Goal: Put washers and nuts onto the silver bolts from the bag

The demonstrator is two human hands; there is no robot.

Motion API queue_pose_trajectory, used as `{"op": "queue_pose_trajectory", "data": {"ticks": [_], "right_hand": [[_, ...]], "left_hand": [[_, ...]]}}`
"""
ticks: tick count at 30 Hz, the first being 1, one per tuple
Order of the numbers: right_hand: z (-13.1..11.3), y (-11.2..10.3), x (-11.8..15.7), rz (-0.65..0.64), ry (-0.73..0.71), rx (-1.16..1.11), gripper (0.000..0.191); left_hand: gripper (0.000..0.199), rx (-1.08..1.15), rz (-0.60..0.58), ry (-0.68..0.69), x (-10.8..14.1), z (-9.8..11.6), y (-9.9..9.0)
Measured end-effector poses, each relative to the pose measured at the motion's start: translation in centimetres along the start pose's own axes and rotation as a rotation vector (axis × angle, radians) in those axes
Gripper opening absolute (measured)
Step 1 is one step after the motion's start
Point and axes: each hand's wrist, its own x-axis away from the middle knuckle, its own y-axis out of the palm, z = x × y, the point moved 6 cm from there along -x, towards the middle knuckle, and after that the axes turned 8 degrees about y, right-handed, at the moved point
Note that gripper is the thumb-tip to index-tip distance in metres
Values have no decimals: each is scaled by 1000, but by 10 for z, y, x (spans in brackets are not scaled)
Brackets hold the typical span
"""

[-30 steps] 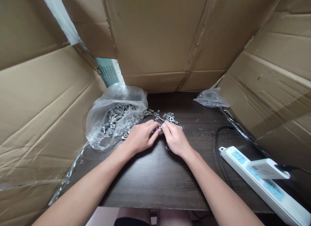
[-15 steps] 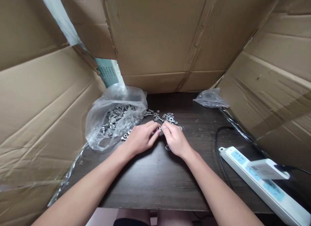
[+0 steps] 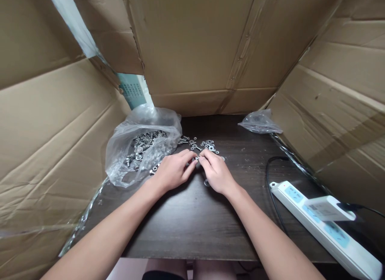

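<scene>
My left hand and my right hand meet over the middle of the dark table. Between their fingertips is a small metal piece, pinched from both sides; its exact shape is too small to tell. Just beyond the hands lie loose nuts, washers and screws. One washer rests beside my right hand, partly under it. Left of my left hand, an open clear plastic bag holds many screws, with a few metal pieces near its edge.
A smaller clear bag lies at the back right. On the right are a white power strip with a plugged-in white adapter and a black cable. Cardboard walls stand around the back and sides.
The fingers of my right hand have shifted slightly around the small metal piece, which shows a little more between the fingertips. The view has moved slightly.
</scene>
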Motion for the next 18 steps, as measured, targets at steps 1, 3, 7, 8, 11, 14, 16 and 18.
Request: {"op": "queue_pose_trajectory", "data": {"ticks": [1,3,7,8,11,14,16,18], "right_hand": [[0,0,0,-2,-3,0,22],[0,1,0,2,-11,4,23],[0,3,0,1,-7,11,28],[0,3,0,-3,-3,9,29],[1,3,-1,-14,3,8,33],[1,3,-1,-11,9,20,36],[2,3,-2,-12,21,34,37],[3,2,-2,-11,31,51,37]], "left_hand": [[25,3,0,3,0,0,0],[24,12,-2,11,0,1,0],[23,38,-9,18,-1,2,0],[23,42,-11,20,-1,2,0],[23,39,-14,34,0,3,0],[23,35,-20,42,1,3,2],[23,37,-26,39,1,3,2],[23,33,-27,33,0,2,2]]}}
